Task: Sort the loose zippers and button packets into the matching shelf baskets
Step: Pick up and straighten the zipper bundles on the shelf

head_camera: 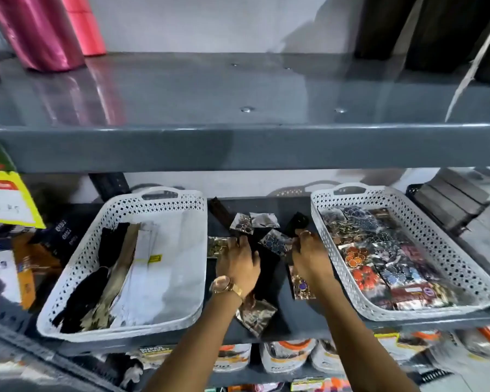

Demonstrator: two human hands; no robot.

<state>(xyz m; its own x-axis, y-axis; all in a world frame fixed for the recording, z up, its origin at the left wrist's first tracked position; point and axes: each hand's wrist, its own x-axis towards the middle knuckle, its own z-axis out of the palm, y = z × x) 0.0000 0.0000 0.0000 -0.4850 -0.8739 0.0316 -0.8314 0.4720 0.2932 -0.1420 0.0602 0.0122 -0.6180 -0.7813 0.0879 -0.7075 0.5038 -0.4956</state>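
Note:
Two white perforated baskets stand on the grey middle shelf (303, 321). The left basket (77, 273) holds black, beige and white zippers (116, 267). The right basket (461, 264) is full of button packets (379, 258). Between them lie loose button packets (275, 243) and black zippers (219, 210). My left hand (238, 264), wearing a gold watch, rests fingers-down on the pile beside a gold button packet (217, 246). My right hand (309, 256) has its fingertips closed on the end of a black zipper (298, 220). Another packet (301, 287) lies partly under my right wrist.
A wide grey shelf board (238, 148) juts out just above the baskets. Pink rolls (40, 32) stand on it at the left, dark rolls (436, 29) at the right. Boxes (9, 267) crowd the left; dark boxes (450, 199) sit far right. Packaged goods (289, 355) fill the shelf below.

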